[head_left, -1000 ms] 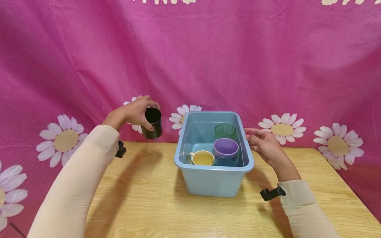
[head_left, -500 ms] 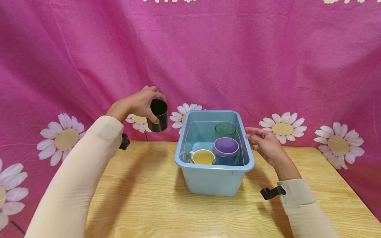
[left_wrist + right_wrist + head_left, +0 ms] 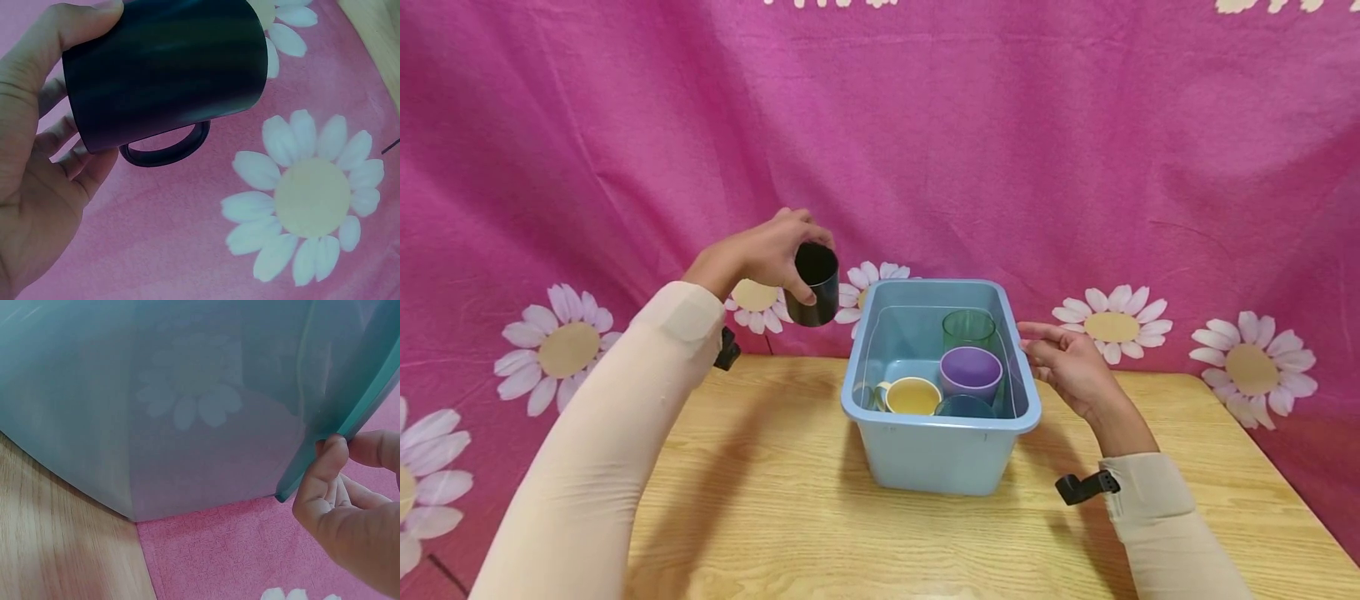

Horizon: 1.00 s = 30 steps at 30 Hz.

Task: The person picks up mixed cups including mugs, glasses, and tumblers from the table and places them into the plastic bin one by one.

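Note:
In the head view my left hand [image 3: 778,250] grips a black mug [image 3: 817,292] by its rim, up in the air left of a light blue plastic tub [image 3: 936,458]. The left wrist view shows the mug's handle [image 3: 169,153] on its underside, with the thumb along the wall and the other fingers at the rim. At the tub's right side, my right hand [image 3: 1067,362] pinches the rim [image 3: 362,403] between thumb and fingers. Inside the tub are a yellow mug [image 3: 913,397], a purple cup [image 3: 970,372], a green glass [image 3: 967,329] and a dark bluish glass [image 3: 965,407].
The tub stands on a light wooden table [image 3: 775,517]. Behind the table hangs a pink cloth [image 3: 925,150] with white daisies. A small black camera [image 3: 1086,487] is strapped at the right wrist.
My left hand has carried the black mug rightward and upward, closer to the tub. The right hand and the tub have stayed in place.

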{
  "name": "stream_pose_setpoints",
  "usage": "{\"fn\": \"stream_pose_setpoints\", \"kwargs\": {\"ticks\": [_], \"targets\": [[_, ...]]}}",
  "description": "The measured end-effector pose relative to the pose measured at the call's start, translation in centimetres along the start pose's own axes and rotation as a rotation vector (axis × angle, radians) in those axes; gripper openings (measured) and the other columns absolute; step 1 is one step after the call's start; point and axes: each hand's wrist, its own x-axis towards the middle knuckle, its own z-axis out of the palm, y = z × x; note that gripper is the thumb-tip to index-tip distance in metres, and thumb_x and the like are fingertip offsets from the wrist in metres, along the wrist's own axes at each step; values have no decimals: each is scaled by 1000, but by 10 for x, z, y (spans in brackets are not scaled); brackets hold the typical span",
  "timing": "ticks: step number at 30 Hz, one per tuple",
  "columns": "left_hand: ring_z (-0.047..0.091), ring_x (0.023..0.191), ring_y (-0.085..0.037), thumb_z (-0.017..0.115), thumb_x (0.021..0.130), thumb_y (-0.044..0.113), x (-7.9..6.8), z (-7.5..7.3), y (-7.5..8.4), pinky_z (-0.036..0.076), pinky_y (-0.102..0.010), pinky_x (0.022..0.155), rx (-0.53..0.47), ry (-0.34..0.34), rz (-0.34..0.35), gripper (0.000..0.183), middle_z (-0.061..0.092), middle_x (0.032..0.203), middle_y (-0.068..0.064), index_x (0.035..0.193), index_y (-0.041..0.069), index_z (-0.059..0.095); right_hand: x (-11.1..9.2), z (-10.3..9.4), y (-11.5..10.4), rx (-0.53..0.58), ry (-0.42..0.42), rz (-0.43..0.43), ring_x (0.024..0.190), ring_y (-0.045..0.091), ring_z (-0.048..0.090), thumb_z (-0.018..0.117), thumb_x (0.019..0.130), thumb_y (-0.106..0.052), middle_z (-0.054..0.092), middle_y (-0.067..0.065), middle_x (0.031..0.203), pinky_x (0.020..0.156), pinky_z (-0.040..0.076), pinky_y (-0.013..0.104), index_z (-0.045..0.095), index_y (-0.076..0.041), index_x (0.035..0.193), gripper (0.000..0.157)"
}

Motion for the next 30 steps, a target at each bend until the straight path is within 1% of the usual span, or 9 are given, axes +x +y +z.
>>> {"fn": "stream_pose_setpoints", "kwargs": {"ticks": [9,16,20,24,30], "targets": [[42,117,-28,94,67,24,8,-6,12,51,-44,89,18,-11,18,67,55,119,-10,128,12,67,1,2,1,2,-3,-9,85,11,68,58,103,-7,72,0,102,79,58,23,40,12,149,52],[43,118,-31,94,67,25,12,-7,22,48,-45,91,35,-9,61,68,55,122,-12,128,10,67,3,4,1,-8,-4,-9,84,10,67,56,103,-6,71,1,103,78,59,22,40,12,148,51],[42,119,-29,94,67,25,15,-8,29,49,-44,91,34,-18,60,67,54,123,-10,128,12,67,3,4,-1,-18,-2,-6,84,10,67,56,103,-5,70,0,104,78,58,22,40,12,149,51],[41,118,-27,95,66,27,20,-8,36,49,-43,91,42,-28,64,68,54,121,-8,128,15,68,2,3,-2,-10,-3,-2,83,10,67,55,104,-6,71,-1,102,78,58,22,39,12,149,51],[42,116,-25,96,65,29,27,-2,43,47,-40,90,33,-17,85,68,55,118,-6,126,16,69,1,4,-1,25,-6,-3,82,10,67,57,103,-5,72,-1,99,76,58,21,39,13,149,52]]}}
